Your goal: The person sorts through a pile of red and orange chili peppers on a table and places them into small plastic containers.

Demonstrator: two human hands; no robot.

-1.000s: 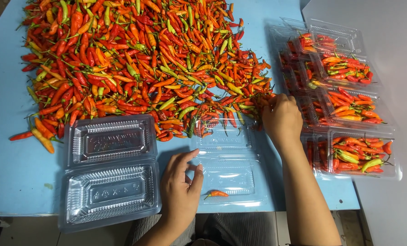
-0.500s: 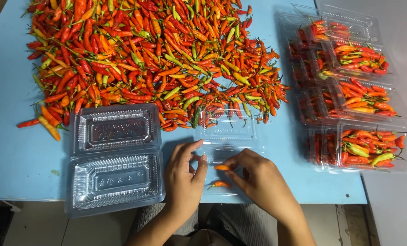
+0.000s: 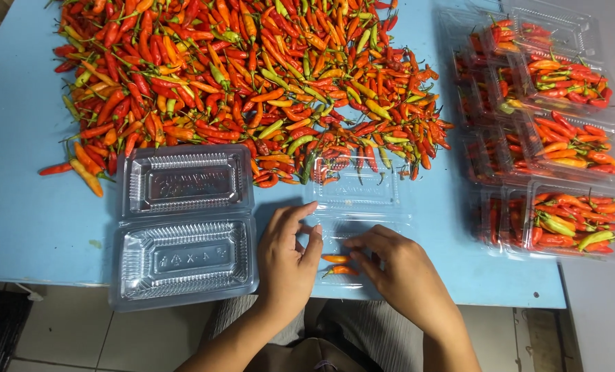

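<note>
An open clear plastic clamshell box (image 3: 360, 219) lies on the blue table (image 3: 25, 207) in front of me. Two small orange-red chilies (image 3: 338, 264) lie in its near half. My left hand (image 3: 287, 256) rests flat on the box's left edge, holding nothing. My right hand (image 3: 397, 265) sits at the box's right side, fingertips touching the upper chili. A large heap of red, orange and green chilies (image 3: 252, 83) covers the table just beyond the box.
A stack of empty open clamshell boxes (image 3: 183, 227) lies to the left. Several closed boxes filled with chilies (image 3: 562, 138) stand in rows at the right. The table's near edge runs just below my hands.
My right hand came back from the chili heap to the open box and set a chili beside the one lying there. The left hand stayed on the box.
</note>
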